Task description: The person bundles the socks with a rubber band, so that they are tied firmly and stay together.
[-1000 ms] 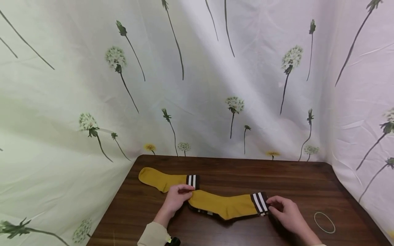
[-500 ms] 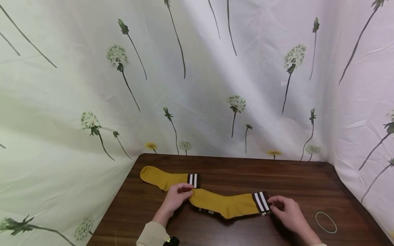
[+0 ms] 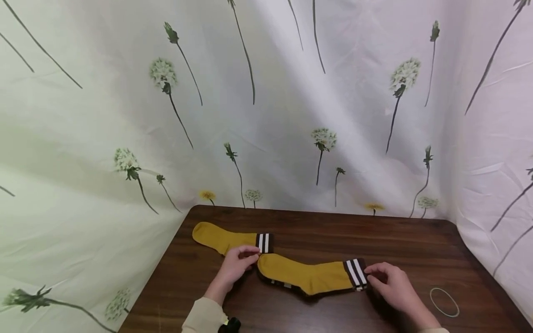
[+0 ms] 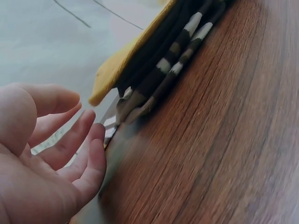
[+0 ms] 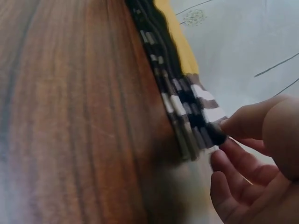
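A yellow sock (image 3: 291, 270) with a dark, white-striped cuff lies on top of a stack of socks. Dark and camouflage-patterned layers (image 4: 173, 51) show below it in the left wrist view. My left hand (image 3: 235, 268) is beside the toe end, its fingers loosely bent and a small gap from the fabric. At the other end, my right hand (image 3: 393, 284) pinches the edge of the cuff (image 5: 210, 105) between thumb and forefinger. Behind the left hand lies another yellow sock (image 3: 220, 238) with the same striped cuff, partly hidden by that hand.
A thin pale elastic loop (image 3: 444, 302) lies to the right of the right hand on the dark wooden table (image 3: 316, 226). A white cloth with dandelion prints (image 3: 283, 115) hangs behind the table and along its sides.
My left hand has drawn slightly left, off the toe of the top sock. My right hand stays at the cuff. The head view has shifted a little.
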### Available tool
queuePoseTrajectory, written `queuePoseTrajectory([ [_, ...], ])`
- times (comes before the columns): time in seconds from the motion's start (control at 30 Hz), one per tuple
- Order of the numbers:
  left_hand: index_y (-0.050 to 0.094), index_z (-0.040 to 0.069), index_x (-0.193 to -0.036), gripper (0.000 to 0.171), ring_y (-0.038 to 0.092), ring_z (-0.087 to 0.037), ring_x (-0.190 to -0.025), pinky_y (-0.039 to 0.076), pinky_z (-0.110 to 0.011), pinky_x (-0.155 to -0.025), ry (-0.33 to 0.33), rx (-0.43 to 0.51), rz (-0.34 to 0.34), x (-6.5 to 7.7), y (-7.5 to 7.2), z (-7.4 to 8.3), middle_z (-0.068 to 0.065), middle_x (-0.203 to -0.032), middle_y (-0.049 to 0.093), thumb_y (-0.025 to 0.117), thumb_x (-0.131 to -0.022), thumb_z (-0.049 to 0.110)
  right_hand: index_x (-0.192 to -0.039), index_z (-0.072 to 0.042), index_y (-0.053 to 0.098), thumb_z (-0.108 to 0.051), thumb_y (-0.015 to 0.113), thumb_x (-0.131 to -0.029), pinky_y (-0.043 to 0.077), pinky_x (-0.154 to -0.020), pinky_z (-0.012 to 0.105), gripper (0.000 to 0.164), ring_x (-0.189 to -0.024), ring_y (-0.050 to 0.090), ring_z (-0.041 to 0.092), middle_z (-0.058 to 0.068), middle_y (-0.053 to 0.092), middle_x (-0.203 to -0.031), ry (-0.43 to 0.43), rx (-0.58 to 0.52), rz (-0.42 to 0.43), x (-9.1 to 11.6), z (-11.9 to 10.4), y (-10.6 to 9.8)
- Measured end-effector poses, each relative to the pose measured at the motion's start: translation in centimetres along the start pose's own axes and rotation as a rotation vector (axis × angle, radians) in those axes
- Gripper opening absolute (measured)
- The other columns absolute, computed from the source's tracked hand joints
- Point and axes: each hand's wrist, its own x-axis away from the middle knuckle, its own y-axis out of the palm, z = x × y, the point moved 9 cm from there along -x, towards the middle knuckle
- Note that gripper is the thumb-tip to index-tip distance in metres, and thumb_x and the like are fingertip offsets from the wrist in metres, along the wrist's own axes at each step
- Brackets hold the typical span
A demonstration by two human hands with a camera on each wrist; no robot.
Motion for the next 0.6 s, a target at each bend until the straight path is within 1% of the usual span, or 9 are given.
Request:
queuePoseTrajectory([
  [0.13, 0.074, -0.005, -0.120, 0.024, 0.067, -0.020, -0.092, 0.059, -0.037, -0.077, 0.006, -0.004, 0.033, -0.1, -0.9, 0.1, -0.017, -0.116, 0.073, 0.070, -0.100, 0.007, -0.096, -0.017, 0.077, -0.002, 0.081, -0.089, 0.052, -0.066, 0.025, 0.016, -0.076, 0.058, 0.000, -0.005, 0.067, -0.091, -0.101, 0.004, 0.103, -0.3, -1.4, -1.0],
  [0.23, 0.074, -0.004, -0.120, 0.023, 0.067, -0.020, -0.091, 0.058, -0.036, -0.077, 0.001, -0.010, 0.059, -0.2, -1.7, 0.0, -0.015, -0.116, 0.073, 0.070, -0.100, 0.006, -0.097, -0.016, 0.077, -0.003, 0.080, -0.090, 0.054, -0.066, 0.025, 0.015, -0.078, 0.059, -0.001, -0.007, 0.068, -0.090, -0.137, -0.011, 0.150, -0.7, -2.2, -1.3],
  [0.3, 0.074, -0.004, -0.119, 0.022, 0.067, -0.020, -0.091, 0.058, -0.035, -0.076, 0.000, -0.019, 0.078, -0.3, -2.4, 0.0, -0.013, -0.115, 0.073, 0.071, -0.099, 0.006, -0.098, -0.015, 0.077, -0.003, 0.079, -0.091, 0.055, -0.067, 0.025, 0.013, -0.080, 0.060, -0.001, -0.008, 0.069, -0.092, -0.143, -0.028, 0.145, -1.0, -2.8, -1.2],
  [0.43, 0.076, -0.002, -0.116, 0.019, 0.066, -0.018, -0.089, 0.057, -0.033, -0.075, 0.008, -0.054, 0.120, -0.5, -3.8, -0.1, -0.010, -0.114, 0.074, 0.071, -0.099, 0.005, -0.102, -0.013, 0.076, -0.003, 0.077, -0.094, 0.056, -0.068, 0.026, 0.012, -0.082, 0.062, 0.001, -0.006, 0.070, -0.094, -0.155, -0.084, 0.097, -1.7, -4.1, -0.4],
  [0.5, 0.076, -0.001, -0.116, 0.019, 0.066, -0.018, -0.089, 0.056, -0.033, -0.074, 0.014, -0.069, 0.138, -0.7, -4.6, -0.1, -0.011, -0.114, 0.074, 0.072, -0.098, 0.005, -0.102, -0.013, 0.076, -0.003, 0.076, -0.094, 0.056, -0.068, 0.026, 0.013, -0.081, 0.062, 0.002, -0.004, 0.070, -0.094, -0.166, -0.108, 0.074, -2.1, -5.0, 0.2],
  [0.6, 0.076, -0.002, -0.116, 0.020, 0.065, -0.016, -0.087, 0.056, -0.031, -0.072, 0.024, -0.092, 0.166, -1.0, -5.9, -0.3, -0.012, -0.114, 0.074, 0.073, -0.097, 0.004, -0.103, -0.013, 0.076, -0.004, 0.076, -0.095, 0.055, -0.069, 0.026, 0.012, -0.081, 0.061, 0.003, -0.005, 0.070, -0.093, -0.170, -0.116, 0.036, -2.9, -6.3, 1.1],
])
